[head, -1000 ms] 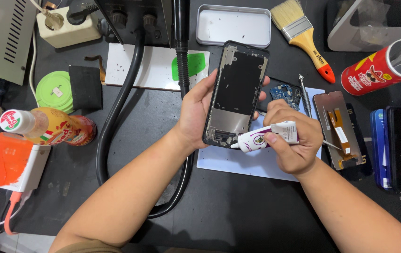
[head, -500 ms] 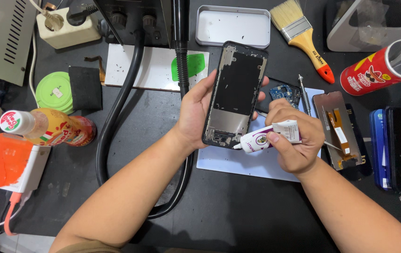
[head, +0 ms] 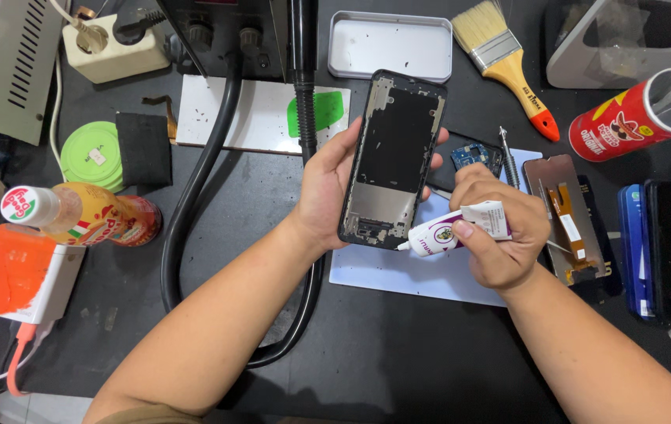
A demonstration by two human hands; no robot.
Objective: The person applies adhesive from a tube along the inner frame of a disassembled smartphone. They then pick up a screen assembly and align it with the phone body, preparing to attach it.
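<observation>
My left hand (head: 328, 188) grips a black phone frame (head: 392, 157), held upright with its open inner side facing me. My right hand (head: 500, 235) squeezes a small white glue tube (head: 453, 230), its nozzle touching the frame's lower right corner. Both hands hover over a pale blue mat (head: 422, 271). A small blue circuit board (head: 473, 155) lies just behind my right hand, partly hidden.
A phone screen panel (head: 565, 216) lies right of my hand, with dark phones (head: 665, 251) beyond. A paintbrush (head: 508, 63), white tin tray (head: 390, 43) and red can (head: 634, 118) sit at the back. A black hose (head: 202, 180) curves left; a bottle (head: 84, 216) lies at the left.
The glue tube's nozzle has crept slightly along the frame's bottom edge; both hands otherwise hold the same pose.
</observation>
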